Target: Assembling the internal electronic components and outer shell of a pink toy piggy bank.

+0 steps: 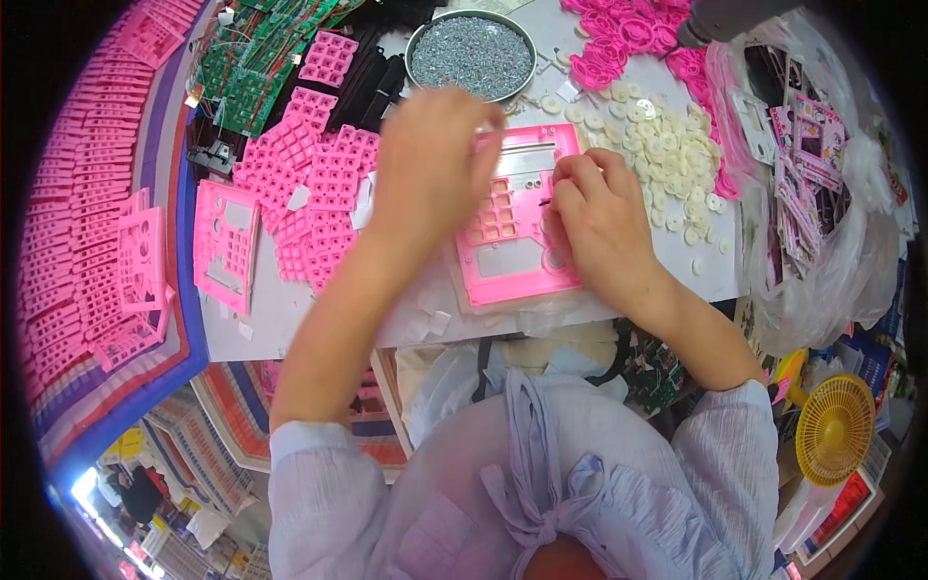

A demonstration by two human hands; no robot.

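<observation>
A pink plastic casing panel (503,278) lies on the white worktable in front of me, with a grid of square openings and a round opening at its right. Over its upper left part is my left hand (430,159), smeared by motion, so its fingers cannot be read. My right hand (604,217) rests at the panel's right edge, fingers bent and pinched together. A small dark tip shows by those fingers, too small to name. Just beyond the panel stands a round tray (413,70) full of small silvery screws (471,55).
Pink button pads (333,179) and another pink panel (225,242) lie left; green circuit boards (256,82) lie behind. Cream discs (667,155) and pink rings (619,43) spread at right, near a plastic bag (860,213). Stacked pink panels (82,213) fill the far left. A yellow fan (834,428) stands lower right.
</observation>
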